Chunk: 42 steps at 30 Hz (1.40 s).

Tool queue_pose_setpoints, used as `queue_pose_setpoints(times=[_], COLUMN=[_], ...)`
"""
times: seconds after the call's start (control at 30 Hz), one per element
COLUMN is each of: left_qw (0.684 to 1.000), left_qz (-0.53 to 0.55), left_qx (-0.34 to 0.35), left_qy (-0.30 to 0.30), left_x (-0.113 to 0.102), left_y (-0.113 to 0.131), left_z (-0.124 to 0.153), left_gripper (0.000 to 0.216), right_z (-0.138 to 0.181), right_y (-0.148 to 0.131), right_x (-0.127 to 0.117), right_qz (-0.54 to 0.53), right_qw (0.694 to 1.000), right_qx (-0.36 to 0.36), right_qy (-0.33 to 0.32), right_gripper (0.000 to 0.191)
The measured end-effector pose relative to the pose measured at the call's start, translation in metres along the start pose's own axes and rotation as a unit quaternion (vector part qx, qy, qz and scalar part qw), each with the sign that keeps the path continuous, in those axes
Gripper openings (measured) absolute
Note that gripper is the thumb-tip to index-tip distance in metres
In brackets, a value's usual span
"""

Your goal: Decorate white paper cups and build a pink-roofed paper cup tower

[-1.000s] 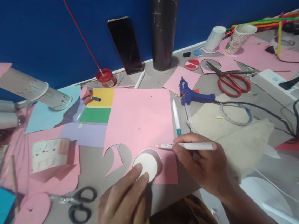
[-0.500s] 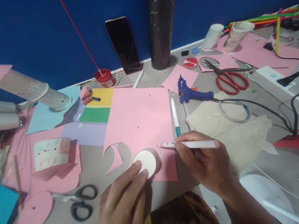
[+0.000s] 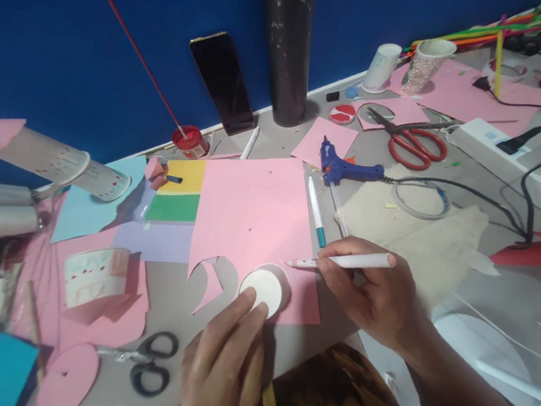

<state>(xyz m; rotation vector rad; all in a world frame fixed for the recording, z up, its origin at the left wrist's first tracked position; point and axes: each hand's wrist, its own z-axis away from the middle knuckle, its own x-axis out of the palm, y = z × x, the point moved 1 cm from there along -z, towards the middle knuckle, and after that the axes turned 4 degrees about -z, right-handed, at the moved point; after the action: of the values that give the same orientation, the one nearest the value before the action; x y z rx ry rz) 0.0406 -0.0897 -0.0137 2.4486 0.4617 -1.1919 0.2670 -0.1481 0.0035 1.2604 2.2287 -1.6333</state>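
The left hand (image 3: 223, 364) presses its fingertips, ungripping, on the upturned white paper cup (image 3: 265, 288) near the large pink paper sheet (image 3: 255, 208)'s front edge. The right hand (image 3: 371, 296) pinches a white felt pen (image 3: 346, 261), tip just beside the cup. A clean outline likely needs firm downward pressure and the tip hugging the rim.

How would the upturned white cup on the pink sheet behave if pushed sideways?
The white cup looks like thin paper: probably light and easily dented. Standing mouth-down on the pink sheet, it would likely slide, not roll, unless the left hand pins it.
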Motion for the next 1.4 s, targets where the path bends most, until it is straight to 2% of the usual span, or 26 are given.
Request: queue_pose_setpoints(times=[0.4,0.73,1.17,1.4], left_qw=[1.000,1.000,1.000,1.000], left_qz=[0.013,0.010,0.017,0.010], left_qx=[-0.002,-0.003,-0.007,-0.002], left_qy=[0.006,0.012,0.009,0.011], left_x=[0.0012,0.0033,0.0041,0.0033], left_y=[0.0005,0.0006,0.0014,0.0010], left_z=[-0.0018,-0.0004,0.0007,0.0004], left_gripper=[0.027,0.029,0.032,0.032], right_z=[0.0036,0.0035,0.0062,0.0061], right_y=[-0.0001,-0.0033,-0.0038,-0.0044], right_x=[-0.0009,-0.0030,-0.0061,-0.0022], right_qz=[0.009,0.008,0.018,0.021], right_qw=[1.000,1.000,1.000,0.999], right_qx=[0.006,-0.021,-0.005,-0.033], right_qy=[-0.013,0.012,0.003,-0.001], right_gripper=[0.019,0.021,0.021,0.021])
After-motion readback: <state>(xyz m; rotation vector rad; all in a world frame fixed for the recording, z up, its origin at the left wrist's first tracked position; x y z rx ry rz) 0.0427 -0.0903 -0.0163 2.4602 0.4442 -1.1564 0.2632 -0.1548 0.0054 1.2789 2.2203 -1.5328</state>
